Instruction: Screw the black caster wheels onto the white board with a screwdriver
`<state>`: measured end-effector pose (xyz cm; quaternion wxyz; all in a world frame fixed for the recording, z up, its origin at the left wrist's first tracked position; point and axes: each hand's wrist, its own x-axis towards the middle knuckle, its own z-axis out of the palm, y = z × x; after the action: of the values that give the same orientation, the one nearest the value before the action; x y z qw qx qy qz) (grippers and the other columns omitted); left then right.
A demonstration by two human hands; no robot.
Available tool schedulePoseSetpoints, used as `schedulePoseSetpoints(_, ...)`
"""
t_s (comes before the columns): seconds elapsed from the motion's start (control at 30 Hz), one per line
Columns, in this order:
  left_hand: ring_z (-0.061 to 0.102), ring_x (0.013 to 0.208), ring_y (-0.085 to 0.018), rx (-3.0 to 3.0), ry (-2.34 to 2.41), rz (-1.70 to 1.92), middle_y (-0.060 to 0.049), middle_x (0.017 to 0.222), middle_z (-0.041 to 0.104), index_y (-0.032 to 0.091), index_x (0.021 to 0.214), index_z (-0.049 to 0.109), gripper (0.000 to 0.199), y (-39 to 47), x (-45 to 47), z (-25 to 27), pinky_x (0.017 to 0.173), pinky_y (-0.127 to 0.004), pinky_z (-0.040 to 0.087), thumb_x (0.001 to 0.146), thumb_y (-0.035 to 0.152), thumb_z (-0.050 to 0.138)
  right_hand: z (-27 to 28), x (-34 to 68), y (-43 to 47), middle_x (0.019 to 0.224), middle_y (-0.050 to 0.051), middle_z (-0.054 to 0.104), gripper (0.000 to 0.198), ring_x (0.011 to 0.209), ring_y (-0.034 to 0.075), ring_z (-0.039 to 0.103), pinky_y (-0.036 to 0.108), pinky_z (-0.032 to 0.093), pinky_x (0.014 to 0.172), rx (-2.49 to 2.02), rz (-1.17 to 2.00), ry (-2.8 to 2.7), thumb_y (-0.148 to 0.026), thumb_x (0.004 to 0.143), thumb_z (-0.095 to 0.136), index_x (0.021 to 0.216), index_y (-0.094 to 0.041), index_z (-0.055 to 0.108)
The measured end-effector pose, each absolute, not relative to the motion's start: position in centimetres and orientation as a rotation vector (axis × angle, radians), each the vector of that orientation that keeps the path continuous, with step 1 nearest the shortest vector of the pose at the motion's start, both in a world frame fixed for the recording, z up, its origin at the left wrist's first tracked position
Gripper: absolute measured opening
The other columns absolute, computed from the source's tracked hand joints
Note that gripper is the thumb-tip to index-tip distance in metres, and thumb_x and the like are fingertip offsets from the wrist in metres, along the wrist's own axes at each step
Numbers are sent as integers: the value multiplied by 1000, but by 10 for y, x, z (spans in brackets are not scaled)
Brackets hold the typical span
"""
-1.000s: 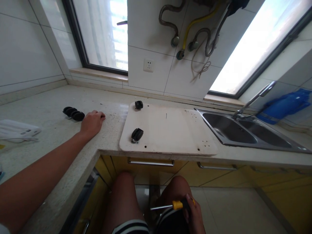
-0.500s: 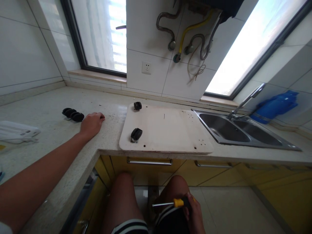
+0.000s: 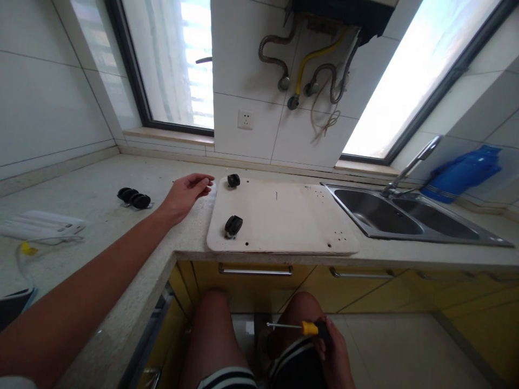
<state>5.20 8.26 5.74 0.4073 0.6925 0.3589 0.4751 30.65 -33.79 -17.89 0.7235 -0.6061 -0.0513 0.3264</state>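
My left hand (image 3: 187, 195) hovers over the counter just left of the white board (image 3: 279, 216). Its fingers are bent together, and whatever they may pinch is too small to make out. On the board's left side stand two black caster wheels, a far one (image 3: 233, 180) and a near one (image 3: 233, 226). Low in the view, over my lap, my right hand (image 3: 335, 348) is wrapped round the black and yellow handle of a screwdriver (image 3: 308, 328), whose shaft points left. More black casters (image 3: 133, 198) lie on the counter, left of my left hand.
A steel double sink (image 3: 377, 213) with a tap is set into the counter at the right, a blue bag-like thing (image 3: 462, 175) behind it. A white power strip (image 3: 44, 222) lies at the far left. Hoses hang on the wall. Yellow drawers (image 3: 255, 283) are under the counter.
My left hand has moved right, from beside the loose casters to the board's left edge. My right hand still holds the screwdriver. The view has shifted slightly.
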Motion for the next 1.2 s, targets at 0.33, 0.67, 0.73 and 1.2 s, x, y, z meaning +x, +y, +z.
schedulePoseSetpoints(0.33,72,73,-12,1398,252,774,-5,83,78,17,98,83,40,-23,81,87,73,-22,61,80,49,101,-48,252,-300,92,7,80,63,78,16,73,28,59,73,-954,708,-403,-60,78,97,129,-25,84)
schedulePoseSetpoints(0.67,71,74,-10,1353,224,747,-4,86,78,19,95,86,34,-47,83,92,67,-15,58,81,46,101,-17,218,-279,94,6,83,56,80,16,77,27,60,75,-893,607,-376,-57,79,98,125,-27,85)
schedulePoseSetpoints(0.73,71,74,-10,1352,217,760,-3,84,77,20,95,86,33,-47,83,92,68,-15,58,81,46,101,-16,218,-281,92,5,82,57,79,16,76,27,61,74,-895,589,-377,-58,79,97,125,-27,84)
schedulePoseSetpoints(1.2,69,71,-9,1331,198,815,-3,77,74,19,91,88,31,-55,86,93,69,-16,57,80,44,102,-16,218,-284,92,4,83,54,80,15,78,25,63,75,-910,534,-392,-57,80,97,124,-28,86)
